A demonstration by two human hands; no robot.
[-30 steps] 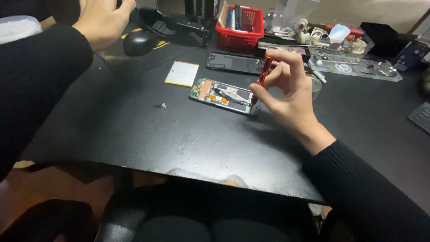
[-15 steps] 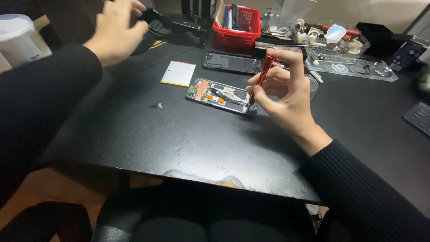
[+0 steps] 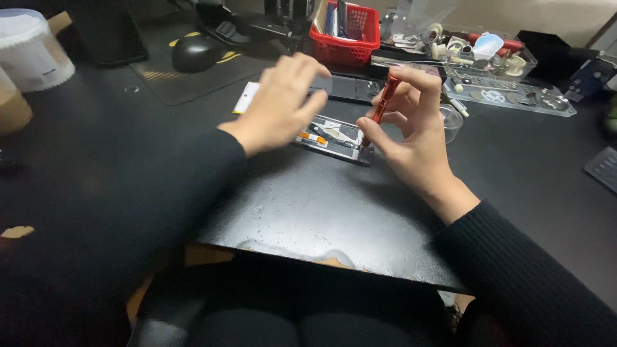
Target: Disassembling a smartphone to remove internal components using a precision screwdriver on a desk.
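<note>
Right hand (image 3: 411, 138) pinched a red precision screwdriver (image 3: 384, 103) between thumb and 2 fingers, shaft near upright with a slight tilt, tip down at the right end of an opened smartphone (image 3: 334, 138). Remaining fingers were curled loosely beside the handle.

Left hand (image 3: 283, 106) was motion-blurred, fingers spread and empty, hovering over the left part of the phone; contact with it could not be told. Black sleeves covered both forearms.

The smartphone lay flat on the black counter (image 3: 308, 212), back cover off, circuit board and orange flex parts exposed, roughly mid-counter just ahead of the person. Behind it lay a second dark phone body (image 3: 344, 87), partly hidden by the hands. A small white card (image 3: 246, 97) with a yellow edge showed just left of the left hand.

Far edge of the counter: red plastic basket (image 3: 347, 38) holding tools, a clear tray (image 3: 514, 99) of small parts to the right, a small clear cup (image 3: 452, 122) just beside the right hand. A black computer mouse (image 3: 196, 53) sat on a dark mat (image 3: 173, 83) at upper left. A white lidded tub (image 3: 32, 48) stood at the far left edge.

Counter surface near the front edge showed scuffs and a chipped rim.
</note>
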